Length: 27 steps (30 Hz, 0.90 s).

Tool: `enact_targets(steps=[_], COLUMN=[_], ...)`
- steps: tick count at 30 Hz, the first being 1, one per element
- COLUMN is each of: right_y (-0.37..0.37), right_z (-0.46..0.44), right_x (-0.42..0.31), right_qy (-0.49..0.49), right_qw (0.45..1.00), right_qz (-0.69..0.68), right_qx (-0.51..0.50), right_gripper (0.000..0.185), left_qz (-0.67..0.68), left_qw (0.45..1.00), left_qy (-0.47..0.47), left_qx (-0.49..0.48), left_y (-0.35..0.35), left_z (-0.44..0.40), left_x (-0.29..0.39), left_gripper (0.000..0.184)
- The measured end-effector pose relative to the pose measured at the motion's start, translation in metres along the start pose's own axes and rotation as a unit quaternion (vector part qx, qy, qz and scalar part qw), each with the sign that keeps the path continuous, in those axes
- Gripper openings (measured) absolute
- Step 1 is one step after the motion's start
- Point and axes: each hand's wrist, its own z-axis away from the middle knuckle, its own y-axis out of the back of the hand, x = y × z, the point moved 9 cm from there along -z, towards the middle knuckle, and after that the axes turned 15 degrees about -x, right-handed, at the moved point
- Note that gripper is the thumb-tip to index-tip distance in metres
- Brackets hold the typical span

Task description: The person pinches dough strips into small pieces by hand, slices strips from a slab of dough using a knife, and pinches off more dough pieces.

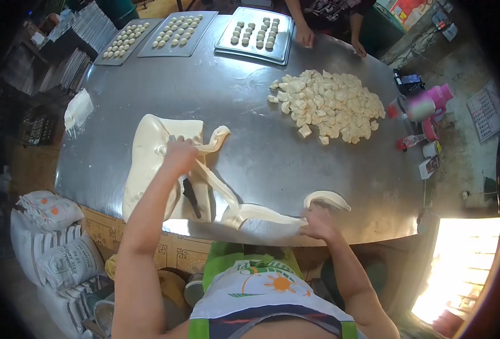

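The smooth dough slab [147,161] lies plump, the strip [264,213] long and twisting. The left hand [180,155] touches the slab, grip unclear; the right hand [320,224] curls round the strip.

Lower sack [71,261]: we make out what looks like "50 KG", the rest blurred.
Apron [255,296]: we see green lettering near an orange sun [281,282], too distorted to read.
Wall sheet [486,112]: we find rows of print, too small to read.
Dark shirt [330,10]: we see pale print, cut off and unreadable.
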Motion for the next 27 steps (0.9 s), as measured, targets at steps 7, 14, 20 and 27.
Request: enact_targets(steps=[7, 14, 20, 27], right_y=[0.008, -0.044, -0.002, -0.022], right_z=[-0.096, -0.021, 0.032, 0.133], right_x=[-0.102, -0.089, 0.002, 0.217], right_qy=[0.099, 0.170, 0.096, -0.211], right_qw=[0.992, 0.980, 0.940, 0.819], right_qz=[0.024, 0.098, -0.224, -0.257], right_qx=[0.079, 0.029, 0.240, 0.467], right_gripper=[0.050, 0.036, 0.034, 0.041], left_qz=[0.049, -0.038, 0.090, 0.299], left_qw=[0.928, 0.959, 0.965, 0.912], left_qy=[-0.366, -0.241, -0.245, -0.269], left_qx=[0.056, -0.145, -0.034, -0.082], left_y=[-0.044, -0.073, -0.066, -0.091], left_z=[0.052, 0.058, 0.084, 0.098], left_x=[0.163, 0.127, 0.227, 0.283], left_gripper=[0.042, 0.026, 0.042, 0.032])
